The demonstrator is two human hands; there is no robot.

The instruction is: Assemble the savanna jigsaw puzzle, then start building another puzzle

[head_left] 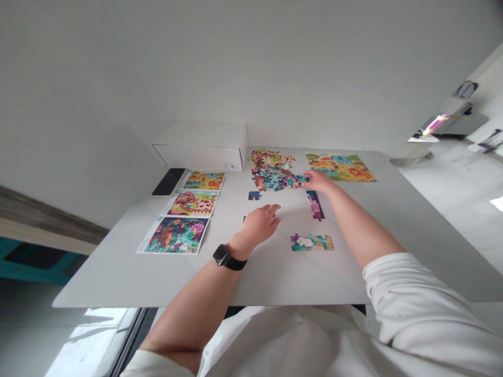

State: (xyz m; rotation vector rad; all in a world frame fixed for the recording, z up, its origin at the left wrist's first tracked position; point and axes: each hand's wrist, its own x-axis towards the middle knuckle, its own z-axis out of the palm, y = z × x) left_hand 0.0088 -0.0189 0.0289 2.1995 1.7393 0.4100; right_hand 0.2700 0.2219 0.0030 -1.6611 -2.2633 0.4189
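Observation:
My right hand [317, 180] is at the right edge of a heap of blue and teal puzzle pieces [273, 178], its fingers closed on a puzzle piece there. My left hand [261, 225], with a black watch on the wrist, is held over the table with fingers apart and nothing in them. It partly covers a dark piece [244, 219]. Beyond it lies a dark blue corner piece [254, 195]. Two joined sections lie to the right: a purple upright strip [315, 204] and a strip with a white rabbit [312, 242].
A yellow-red heap of pieces [267, 157] lies behind the blue one. An assembled animal puzzle [346, 166] is at the back right. On the left are a picture sheet [178, 234], a dark phone [168, 181] and a white box [200, 155] against the wall.

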